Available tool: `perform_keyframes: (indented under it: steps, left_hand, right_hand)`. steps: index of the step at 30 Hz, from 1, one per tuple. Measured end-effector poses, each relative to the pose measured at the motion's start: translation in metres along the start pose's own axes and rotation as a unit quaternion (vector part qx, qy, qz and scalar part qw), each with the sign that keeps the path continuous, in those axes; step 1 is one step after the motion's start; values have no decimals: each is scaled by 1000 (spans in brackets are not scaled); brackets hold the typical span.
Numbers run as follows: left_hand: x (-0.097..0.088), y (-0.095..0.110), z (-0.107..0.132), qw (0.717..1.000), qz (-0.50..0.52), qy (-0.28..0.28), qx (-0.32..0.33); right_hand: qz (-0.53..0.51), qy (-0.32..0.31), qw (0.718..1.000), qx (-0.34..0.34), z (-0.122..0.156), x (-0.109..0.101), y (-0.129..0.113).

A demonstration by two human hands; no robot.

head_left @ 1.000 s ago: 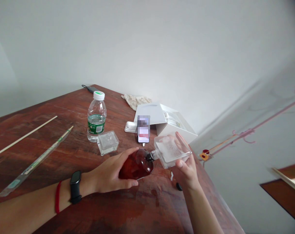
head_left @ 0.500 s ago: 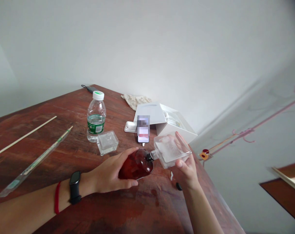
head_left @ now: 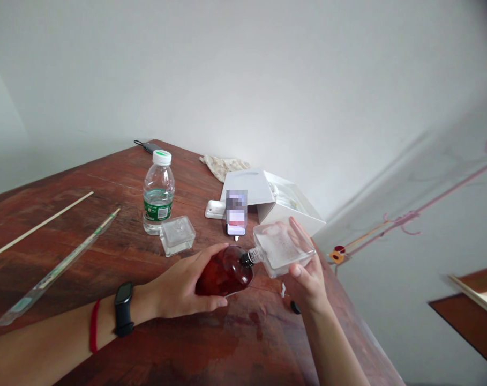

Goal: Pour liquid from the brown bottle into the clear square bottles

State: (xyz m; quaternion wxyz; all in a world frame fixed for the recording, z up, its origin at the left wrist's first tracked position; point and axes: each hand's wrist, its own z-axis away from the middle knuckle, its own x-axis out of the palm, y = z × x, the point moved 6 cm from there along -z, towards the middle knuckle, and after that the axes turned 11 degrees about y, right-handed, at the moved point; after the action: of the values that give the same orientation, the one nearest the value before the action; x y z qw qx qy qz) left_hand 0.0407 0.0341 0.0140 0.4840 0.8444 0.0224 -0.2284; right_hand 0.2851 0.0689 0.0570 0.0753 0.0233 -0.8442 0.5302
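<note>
One amber bottle [head_left: 227, 272], tilted, meets a clear square bottle [head_left: 282, 249] neck to neck above the counter [head_left: 195, 348]. The left hand [head_left: 182, 284] wraps its fingers around the amber one; the right hand [head_left: 311, 283] grasps the clear one. Farther left stands a capped water bottle [head_left: 158, 182].

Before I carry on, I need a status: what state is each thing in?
Amber bottle: tilted, in left hand
Clear bottle: tilted, uncapped, in right hand, mouth meeting amber bottle's neck
Water bottle: upright, capped
Phone: screen lit
White box: open
Wrapped stick: inside clear sleeve
Bare stick: lying unwrapped
</note>
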Motion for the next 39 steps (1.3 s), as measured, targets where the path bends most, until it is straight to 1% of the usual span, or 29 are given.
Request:
perform_keyframes:
  steps: [15, 19, 24, 28, 39]
  left_hand:
    - [1, -1, 0, 1000, 6, -2, 7]
    - [0, 0, 0, 1000, 8, 4, 13]
    - [1, -1, 1, 1000, 4, -3, 8]
    - [0, 0, 1, 1000, 1, 5, 7]
    - [0, 2, -1, 1000, 4, -2, 9]
  right_hand:
    - [-5, -11, 1000, 8, -1, 0, 4]
    - [-4, -7, 1000, 3, 0, 0, 3]
    - [-3, -3, 1000, -7, 0, 0, 2]
    - [0, -3, 1000, -6, 0, -1, 3]
    - [-1, -9, 1000, -1, 0, 1, 1]
